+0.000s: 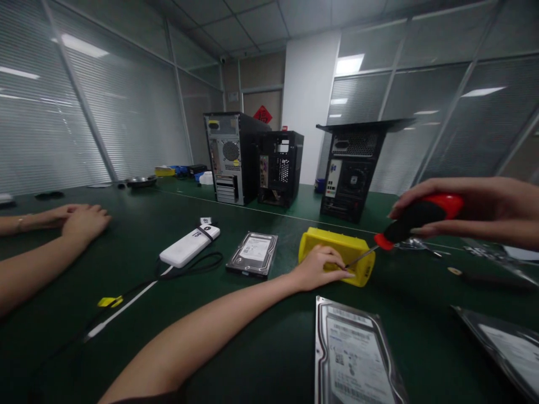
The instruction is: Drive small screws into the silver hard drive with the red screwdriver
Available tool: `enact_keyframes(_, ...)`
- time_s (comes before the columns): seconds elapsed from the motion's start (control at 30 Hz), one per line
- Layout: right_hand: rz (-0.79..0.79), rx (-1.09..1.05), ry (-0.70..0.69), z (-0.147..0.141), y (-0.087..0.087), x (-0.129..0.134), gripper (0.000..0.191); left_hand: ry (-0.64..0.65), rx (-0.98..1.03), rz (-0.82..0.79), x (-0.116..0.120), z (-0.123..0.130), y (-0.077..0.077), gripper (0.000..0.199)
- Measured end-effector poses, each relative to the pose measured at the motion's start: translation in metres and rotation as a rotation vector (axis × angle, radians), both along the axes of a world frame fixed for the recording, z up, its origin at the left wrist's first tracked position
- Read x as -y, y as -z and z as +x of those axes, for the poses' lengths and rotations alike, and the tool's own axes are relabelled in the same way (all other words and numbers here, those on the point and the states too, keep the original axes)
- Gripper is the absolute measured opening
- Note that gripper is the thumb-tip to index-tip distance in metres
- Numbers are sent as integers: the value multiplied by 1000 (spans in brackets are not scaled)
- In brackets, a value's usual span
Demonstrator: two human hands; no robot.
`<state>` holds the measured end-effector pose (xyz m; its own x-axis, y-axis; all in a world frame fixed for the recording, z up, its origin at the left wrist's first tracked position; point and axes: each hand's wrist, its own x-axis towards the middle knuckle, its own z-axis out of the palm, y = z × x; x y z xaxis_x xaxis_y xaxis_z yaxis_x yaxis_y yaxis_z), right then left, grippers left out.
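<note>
Currently, right hand (475, 210), at the right edge, fingers closed around a red-and-black-handled screwdriver (425, 219), metal shaft slanting down-left into the yellow plastic bin (337, 239), right of centre; left hand (318, 270) at the bin's near side, fingers curled, thumb and fingertips close together by the shaft's tip, any grip between them too small to tell; silver-and-black rectangular hard drive (254, 253), left of the bin; larger-looking labelled hard drive (356, 353), lower right; three computer cases, upper centre to upper right; another person's hands (86, 221), left edge.
</note>
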<state>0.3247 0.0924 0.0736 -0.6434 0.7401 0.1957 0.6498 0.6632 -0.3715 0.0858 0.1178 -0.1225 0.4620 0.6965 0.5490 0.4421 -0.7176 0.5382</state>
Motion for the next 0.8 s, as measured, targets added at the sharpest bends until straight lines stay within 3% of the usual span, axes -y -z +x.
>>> enact_keyframes(0.4,-34,-22,17,-2,4,2,50,105,94,-120,-6,-1,-1,15)
enact_keyframes(0.8,33,-22,-39,-15,-1,11,54,36,207,-90,-10,0,7,21)
